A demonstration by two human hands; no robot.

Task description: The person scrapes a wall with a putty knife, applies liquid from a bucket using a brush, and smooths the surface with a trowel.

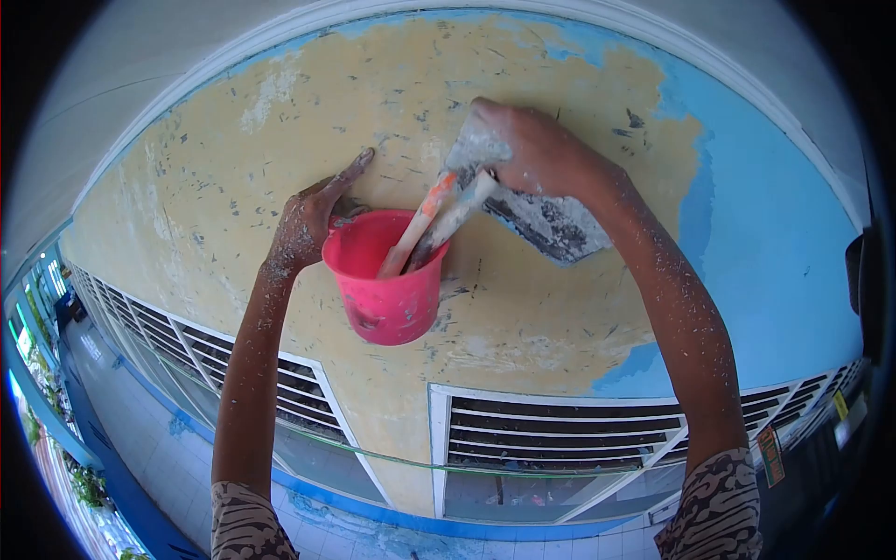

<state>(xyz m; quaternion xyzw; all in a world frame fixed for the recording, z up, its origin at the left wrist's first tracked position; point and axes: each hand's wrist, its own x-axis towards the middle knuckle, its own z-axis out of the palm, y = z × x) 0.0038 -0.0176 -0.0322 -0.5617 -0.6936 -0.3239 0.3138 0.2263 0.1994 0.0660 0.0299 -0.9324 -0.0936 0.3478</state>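
Note:
A pink bucket hangs in front of the wall, its rim held at the left by my left hand, whose thumb or finger points up and out. Two stained tool handles stand in the bucket and lean to the right, one with orange on it. My right hand, coated with grey-white paste, is closed around a wide flat scraper just right of the bucket. Paste covers the blade. The exact grip of its fingers is partly hidden by the paste.
The wall is patchy yellow with grey marks, and blue paint lies at its right. Below are louvred windows and a thin green line. A tiled walkway runs down the left side. A small sign is at lower right.

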